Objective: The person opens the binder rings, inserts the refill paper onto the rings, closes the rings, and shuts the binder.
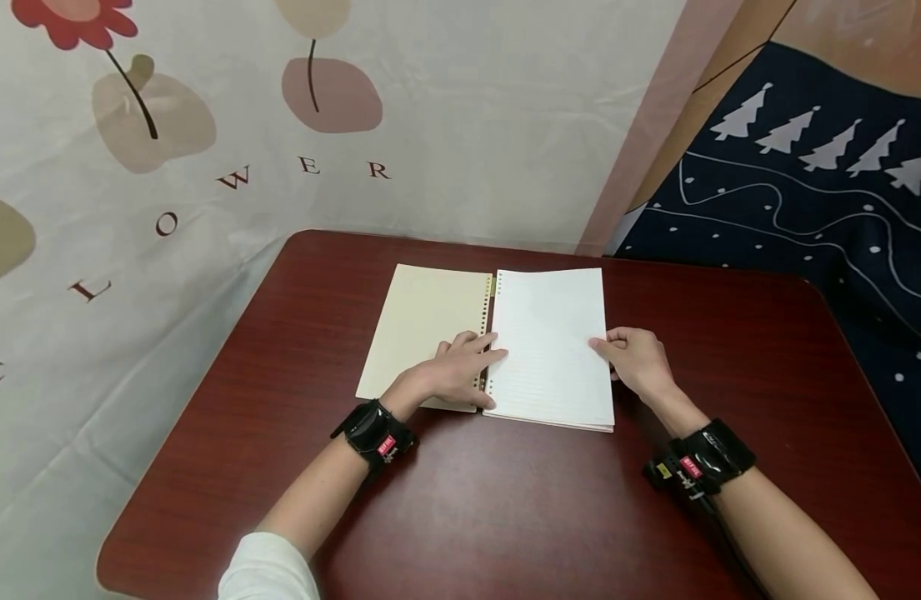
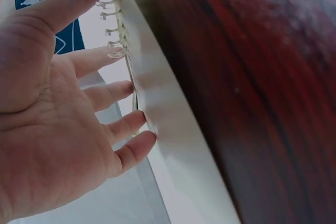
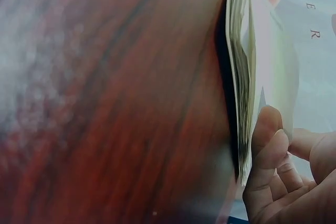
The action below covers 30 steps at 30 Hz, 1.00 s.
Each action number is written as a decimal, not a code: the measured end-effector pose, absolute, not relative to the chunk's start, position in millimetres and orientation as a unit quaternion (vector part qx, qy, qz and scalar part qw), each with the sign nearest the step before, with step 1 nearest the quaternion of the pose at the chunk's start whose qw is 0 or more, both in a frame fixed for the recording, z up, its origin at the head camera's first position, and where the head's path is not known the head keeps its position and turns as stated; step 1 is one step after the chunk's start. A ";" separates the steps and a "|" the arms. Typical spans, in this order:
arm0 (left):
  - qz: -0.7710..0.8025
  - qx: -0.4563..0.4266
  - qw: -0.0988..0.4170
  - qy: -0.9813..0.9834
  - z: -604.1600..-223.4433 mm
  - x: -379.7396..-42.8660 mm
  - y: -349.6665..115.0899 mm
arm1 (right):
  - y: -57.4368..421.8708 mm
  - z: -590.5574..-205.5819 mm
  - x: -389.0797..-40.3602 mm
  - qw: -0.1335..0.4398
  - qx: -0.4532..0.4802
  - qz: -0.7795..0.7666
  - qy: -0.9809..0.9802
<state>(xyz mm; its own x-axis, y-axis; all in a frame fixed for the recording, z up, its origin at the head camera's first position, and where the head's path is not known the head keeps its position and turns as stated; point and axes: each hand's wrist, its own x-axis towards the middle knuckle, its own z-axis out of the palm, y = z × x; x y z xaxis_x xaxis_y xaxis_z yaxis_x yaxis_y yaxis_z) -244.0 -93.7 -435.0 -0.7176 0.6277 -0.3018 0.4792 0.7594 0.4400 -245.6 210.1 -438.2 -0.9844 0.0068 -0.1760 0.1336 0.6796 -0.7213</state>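
A ring-bound notebook [image 1: 550, 333] lies spread on the table, its cream cover side [image 1: 426, 321] to the left and white lined pages to the right. Across the binding rests my left hand [image 1: 457, 372], fingers spread over the rings and the inner page edge. Clear binding rings [image 2: 114, 30] show beside those fingertips in the left wrist view. At the right edge of the pages, my right hand [image 1: 640, 360] pinches the paper between thumb and fingers. The right wrist view shows the stacked page edges [image 3: 242, 72] next to the pinching fingers; how many sheets they hold I cannot tell.
The dark red wooden table [image 1: 550, 508] has rounded corners. Behind it hangs a pale cloth [image 1: 490, 158] with flower prints and letters. A navy cloth [image 1: 775, 208] with white trees hangs at the right. Each wrist wears a black strapped camera [image 1: 373, 435].
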 end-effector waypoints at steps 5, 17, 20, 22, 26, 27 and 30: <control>0.171 0.305 0.221 0.910 -435.0 -243.8 -94.1 | 210.4 -439.2 -246.3 0.082 0.038 -0.400 0.912; 0.149 0.304 0.214 0.916 -424.8 -252.3 -90.5 | 208.4 -439.6 -247.3 0.084 0.042 -0.401 0.911; 0.142 0.301 0.220 0.917 -427.4 -250.8 -89.9 | 208.2 -439.8 -247.4 0.084 0.043 -0.402 0.911; 0.140 0.300 0.218 0.918 -429.0 -249.5 -89.7 | 208.3 -439.6 -247.3 0.084 0.041 -0.402 0.911; 0.142 0.298 0.217 0.919 -429.7 -246.2 -89.5 | 210.4 -437.5 -246.1 0.095 0.033 -0.390 0.915; 0.143 0.298 0.218 0.918 -429.4 -245.3 -89.5 | 211.2 -436.3 -245.6 0.096 0.030 -0.386 0.917; 0.149 0.299 0.219 0.917 -428.1 -243.0 -89.3 | 213.4 -432.3 -244.5 0.102 0.025 -0.377 0.920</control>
